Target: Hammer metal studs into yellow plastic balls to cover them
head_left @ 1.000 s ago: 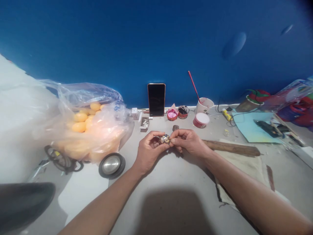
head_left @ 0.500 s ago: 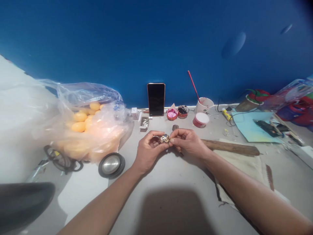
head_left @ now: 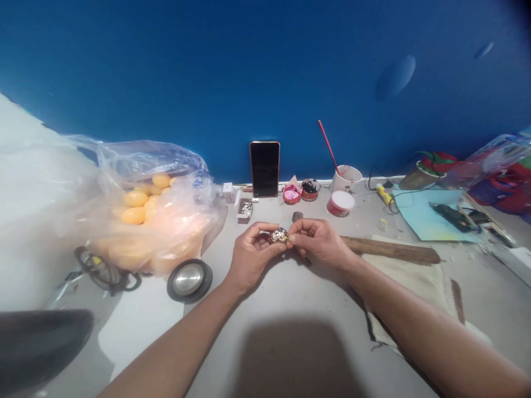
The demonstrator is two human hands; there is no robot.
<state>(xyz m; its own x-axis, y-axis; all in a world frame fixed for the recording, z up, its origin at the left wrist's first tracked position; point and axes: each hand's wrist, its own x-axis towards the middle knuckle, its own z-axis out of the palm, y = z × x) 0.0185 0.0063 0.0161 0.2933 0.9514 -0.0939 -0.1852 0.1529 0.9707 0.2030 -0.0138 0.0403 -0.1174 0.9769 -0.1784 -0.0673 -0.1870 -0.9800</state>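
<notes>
A small round ornament (head_left: 279,236), studded with shiny coloured bits, is held just above the grey table (head_left: 290,298) at its middle. My left hand (head_left: 251,255) cups it from the left with thumb and fingers closed around it. My right hand (head_left: 318,240) pinches its right side with thumb and forefinger. Both forearms reach in from the bottom of the view.
A clear plastic bag of orange egg shapes (head_left: 153,207) lies left, a round metal tin (head_left: 189,280) in front of it. A phone (head_left: 264,168) leans on the blue wall. Small pots (head_left: 292,194), a cup with a red stick (head_left: 346,178), a wooden handle (head_left: 390,250) and cloth (head_left: 418,293) lie right.
</notes>
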